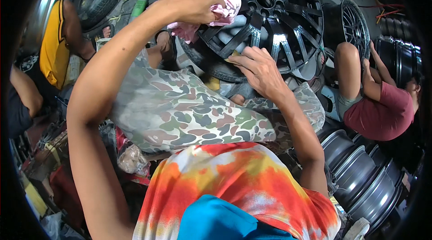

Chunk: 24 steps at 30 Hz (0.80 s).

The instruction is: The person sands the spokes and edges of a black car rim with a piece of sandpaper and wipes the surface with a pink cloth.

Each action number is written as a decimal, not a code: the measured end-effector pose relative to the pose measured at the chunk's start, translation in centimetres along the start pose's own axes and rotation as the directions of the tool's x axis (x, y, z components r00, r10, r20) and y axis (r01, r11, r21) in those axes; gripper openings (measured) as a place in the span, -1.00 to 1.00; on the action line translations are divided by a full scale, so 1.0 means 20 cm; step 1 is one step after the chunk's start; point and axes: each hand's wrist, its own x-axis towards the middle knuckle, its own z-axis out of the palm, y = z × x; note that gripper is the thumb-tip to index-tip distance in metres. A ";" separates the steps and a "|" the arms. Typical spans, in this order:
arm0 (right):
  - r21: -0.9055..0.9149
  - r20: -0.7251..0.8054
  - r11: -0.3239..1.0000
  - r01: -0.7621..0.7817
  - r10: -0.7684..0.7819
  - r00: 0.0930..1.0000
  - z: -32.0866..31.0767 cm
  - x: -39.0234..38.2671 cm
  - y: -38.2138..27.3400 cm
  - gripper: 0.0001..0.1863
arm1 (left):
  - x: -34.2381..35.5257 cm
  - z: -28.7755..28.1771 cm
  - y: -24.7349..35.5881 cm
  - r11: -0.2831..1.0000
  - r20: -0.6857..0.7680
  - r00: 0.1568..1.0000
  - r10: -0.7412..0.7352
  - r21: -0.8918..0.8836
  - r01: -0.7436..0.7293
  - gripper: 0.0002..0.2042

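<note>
A glossy black multi-spoke wheel rim [278,37] lies face up in front of my knees, resting on a black tire [211,68]. My left hand [200,5] is closed round a crumpled pink cloth [230,4] at the rim's left side, and part of the cloth hangs below my wrist. My right hand [261,71] is at the near edge of the rim, its fingers pinched on a small yellowish piece [234,54] that touches or almost touches a spoke end. The fingers mostly cover that piece, so its kind is unclear.
On the right a person in a maroon shirt [382,112] holds another dark wheel rim [355,24]. Several silver rims [360,177] are stacked at lower right. A tire [101,1] and a green-handled brush-like thing [138,8] lie far left, near a person in yellow shorts [54,44].
</note>
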 end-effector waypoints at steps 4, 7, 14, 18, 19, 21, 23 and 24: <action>-0.085 0.091 0.995 -0.046 0.053 0.994 -0.07 -0.10 0.03 -0.68 | -0.05 0.04 -0.04 0.998 -0.135 0.989 0.068 0.013 -0.067 -0.74; -0.074 0.030 0.997 -0.031 0.034 0.999 -0.04 -0.12 0.04 -0.67 | 0.00 -0.05 0.06 0.990 0.134 0.982 -0.133 -0.031 0.139 -0.70; -0.057 0.035 0.997 -0.054 0.056 0.998 -0.05 -0.11 0.00 -0.71 | -0.05 -0.01 0.01 1.000 -0.051 0.999 0.000 0.012 0.001 -0.70; -0.083 0.012 0.995 -0.057 0.058 0.998 0.00 -0.04 -0.03 -0.72 | 0.02 -0.07 0.06 0.994 0.160 0.981 -0.108 0.040 0.103 -0.67; -0.095 -0.014 0.994 -0.056 0.055 0.998 0.01 -0.02 -0.03 -0.72 | 0.03 -0.04 0.05 0.998 0.130 0.990 -0.057 0.045 0.052 -0.67; -0.116 -0.010 0.992 -0.053 0.053 0.999 0.00 -0.05 -0.05 -0.73 | -0.01 -0.01 0.00 0.998 0.095 0.995 -0.026 0.057 0.021 -0.67; -0.134 0.034 0.984 -0.113 0.119 0.992 -0.05 -0.11 -0.07 -0.74 | -0.04 0.00 -0.01 1.000 -0.015 1.000 0.024 0.012 -0.024 -0.69; -0.155 0.067 0.975 -0.157 0.169 0.983 -0.06 -0.14 -0.08 -0.73 | -0.04 -0.01 0.00 1.000 -0.018 1.000 0.020 0.010 -0.020 -0.69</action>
